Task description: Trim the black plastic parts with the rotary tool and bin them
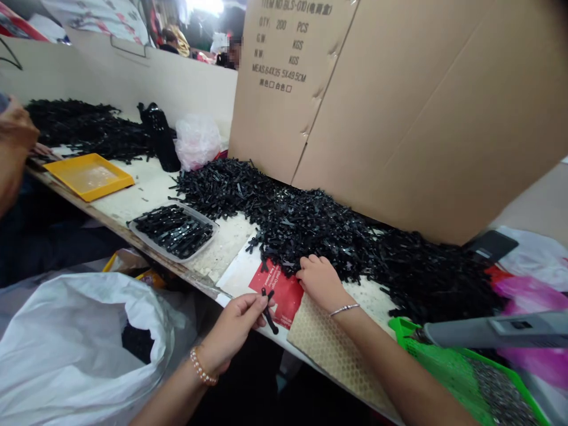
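Note:
Between the thumb and fingers of my left hand are small black strips with rounded ends, held over the table's front edge. My right hand, palm down, touches the near side of a long pile of black strips; its fingertips are partly hidden against the pile, and what they hold cannot be made out. Under and between the hands lies a red and white sheet. Left of it, a clear plastic tray holds many black strips laid roughly lengthwise.
A large cardboard box stands behind the pile. A yellow tray lies at left, near another person's arm. At right are a grey electric screwdriver and a green basket of small metal parts. A white sack stands lower left.

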Demonstrator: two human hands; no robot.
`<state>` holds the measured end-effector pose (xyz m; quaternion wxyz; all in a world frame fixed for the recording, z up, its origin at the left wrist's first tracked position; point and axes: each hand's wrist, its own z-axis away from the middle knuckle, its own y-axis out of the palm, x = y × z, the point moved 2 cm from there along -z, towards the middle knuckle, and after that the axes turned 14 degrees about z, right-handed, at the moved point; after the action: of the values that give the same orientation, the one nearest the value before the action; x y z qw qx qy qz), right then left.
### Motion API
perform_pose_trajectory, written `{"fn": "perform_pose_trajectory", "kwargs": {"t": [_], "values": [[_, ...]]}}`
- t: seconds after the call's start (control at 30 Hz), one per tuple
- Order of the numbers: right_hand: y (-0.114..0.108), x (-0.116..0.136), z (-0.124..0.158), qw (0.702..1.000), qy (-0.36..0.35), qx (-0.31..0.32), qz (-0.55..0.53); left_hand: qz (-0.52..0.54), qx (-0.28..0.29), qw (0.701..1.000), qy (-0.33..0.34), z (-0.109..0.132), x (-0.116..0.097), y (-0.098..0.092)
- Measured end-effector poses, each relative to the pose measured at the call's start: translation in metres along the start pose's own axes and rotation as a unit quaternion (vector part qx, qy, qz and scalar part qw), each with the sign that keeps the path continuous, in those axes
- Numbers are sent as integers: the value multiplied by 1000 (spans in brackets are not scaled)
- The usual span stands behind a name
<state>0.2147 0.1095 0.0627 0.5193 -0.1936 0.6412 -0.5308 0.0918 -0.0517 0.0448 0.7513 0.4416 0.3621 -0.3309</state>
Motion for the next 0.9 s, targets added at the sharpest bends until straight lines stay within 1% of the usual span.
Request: {"fn": "perform_pose_trajectory", "kwargs": {"t": [0.1,0.2,0.27,0.3,0.33,0.37,0.4,0.43,0.5,0.57,0.6,0.63,0.67,0.7,0.73,0.77,0.8,0.83,0.9], "values": [[-1,-1,-2,999,-42,-22,21,3,14,1000,-13,-4,3,-2],[-3,-8,0,997,-66,-28,-2,-13,43,999,-24,-7,6,0],[-2,-17,4,996,-46,-43,-62,-12,69,997,-31,-8,6,4],[0,-22,6,992,-27,-60,-108,-7,81,996,-36,-8,6,6],[3,-27,8,983,-8,-83,-165,-1,92,995,-40,-9,7,9],[7,-33,9,967,13,-110,-231,3,100,994,-44,-10,9,11],[13,-38,11,943,37,-138,-301,5,105,993,-46,-11,11,12],[19,-44,11,911,68,-163,-372,4,109,993,-46,-12,13,14],[31,-54,12,829,156,-194,-502,-2,113,993,-46,-14,18,17],[38,-61,14,738,253,-191,-595,-11,111,993,-39,-16,21,20],[38,-62,16,701,286,-183,-628,-18,105,994,-26,-16,20,21],[35,-60,19,674,303,-175,-651,-25,96,995,-5,-16,18,23],[29,-57,22,659,304,-170,-667,-30,83,996,24,-15,14,24],[21,-52,27,657,289,-170,-675,-32,70,996,55,-14,9,25],[12,-46,32,664,264,-175,-677,-30,60,994,81,-12,4,27],[2,-38,38,678,234,-179,-674,-23,57,994,95,-9,0,29],[-6,-30,44,693,205,-183,-667,-11,60,994,94,-7,-3,32],[-13,-23,50,705,184,-185,-659,7,69,995,78,-4,-5,35],[-22,-11,60,717,161,-188,-651,49,88,995,24,1,-6,43]]}}
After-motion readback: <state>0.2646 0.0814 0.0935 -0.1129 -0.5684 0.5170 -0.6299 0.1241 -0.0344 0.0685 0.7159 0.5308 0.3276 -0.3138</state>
